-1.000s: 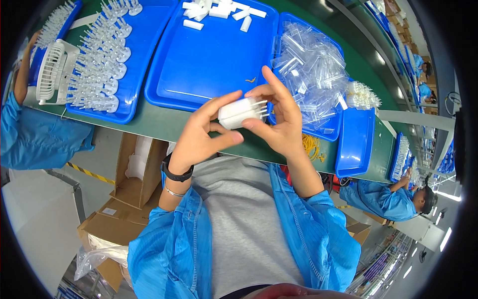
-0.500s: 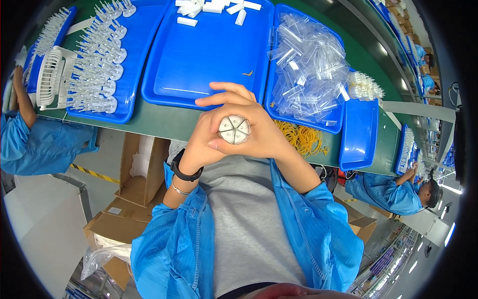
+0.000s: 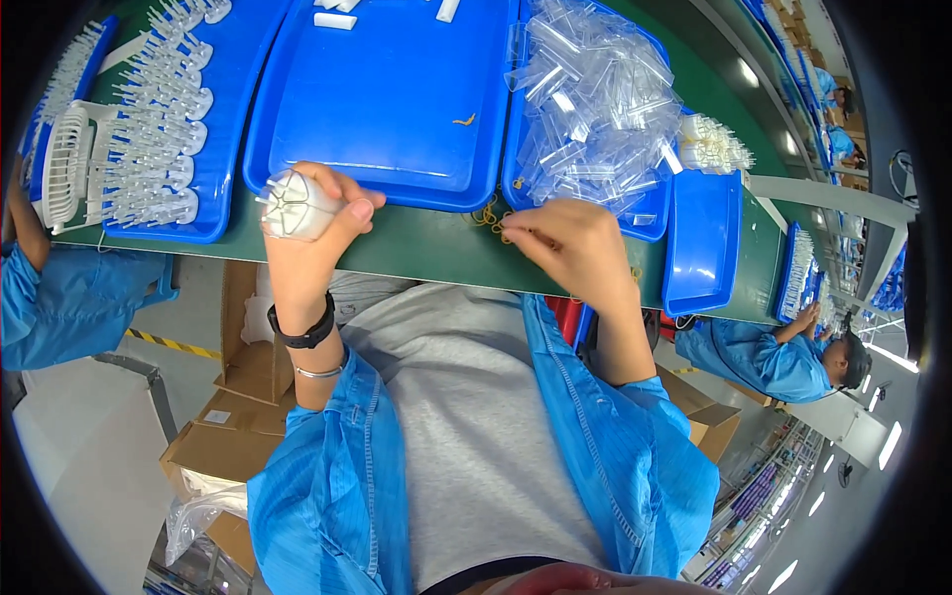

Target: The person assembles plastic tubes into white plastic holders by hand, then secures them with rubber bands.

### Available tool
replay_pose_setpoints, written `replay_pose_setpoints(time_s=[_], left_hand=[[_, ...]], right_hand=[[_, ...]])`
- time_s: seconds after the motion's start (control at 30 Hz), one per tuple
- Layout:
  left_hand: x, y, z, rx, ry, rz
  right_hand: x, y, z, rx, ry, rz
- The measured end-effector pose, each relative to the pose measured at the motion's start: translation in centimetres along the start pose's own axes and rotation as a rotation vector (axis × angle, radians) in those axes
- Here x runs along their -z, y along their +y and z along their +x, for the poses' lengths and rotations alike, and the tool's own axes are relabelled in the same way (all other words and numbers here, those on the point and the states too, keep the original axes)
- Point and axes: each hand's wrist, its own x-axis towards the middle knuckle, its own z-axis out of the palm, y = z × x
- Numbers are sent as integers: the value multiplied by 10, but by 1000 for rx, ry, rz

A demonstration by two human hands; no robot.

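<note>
Stretching across the upper part of the view, the green worktop (image 3: 426, 238) carries four blue trays in a row before the person. Widest is the middle tray (image 3: 387, 109); left of it, the left tray (image 3: 230, 109) bears rows of white pronged parts (image 3: 159, 129), and right of it the heaped tray (image 3: 645, 226) is piled with clear plastic pieces (image 3: 595, 109). Smaller is the narrow tray (image 3: 702, 238) farther right, with white pronged pieces clustered at its far end. Left hand (image 3: 322, 248) and right hand (image 3: 585, 248) come next in size, well apart over the near edge. Clasped in the left hand's grip is a white bundle (image 3: 307, 213) of wedge-shaped segments, held in front of the middle tray's near left corner. Its long axis is foreshortened and runs roughly crosswise: the segmented end, with its thin prongs, points leftward and partly up at the camera, while the other end goes back toward the fingers and thumb. Smaller again are the white blocks (image 3: 335, 20) at the middle tray's far side. Thinnest are the yellow bands (image 3: 486, 216), where the right hand's thumb and forefinger meet; whether that grip has caught one, I cannot tell.
</note>
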Motion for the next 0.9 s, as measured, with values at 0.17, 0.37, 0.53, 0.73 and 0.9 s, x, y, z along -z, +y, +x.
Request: replay_pose_setpoints(time_s=[0.17, 0.37, 0.53, 0.73, 0.9], left_hand=[[-6, -3, -1, 5, -47, -11], [-11, -2, -1, 89, -54, 1], [-10, -3, -2, 88, -54, 32], [-5, -6, -3, 113, -110, 43], [-25, -10, -1, 12, -237, 45]], right_hand=[[-27, 8, -5, 63, 36, -172], [-44, 4, -3, 60, 45, -313], [-48, 5, -5, 30, 42, -330], [-27, -6, -1, -119, 45, 19], [-7, -13, 9, -133, 52, 270]])
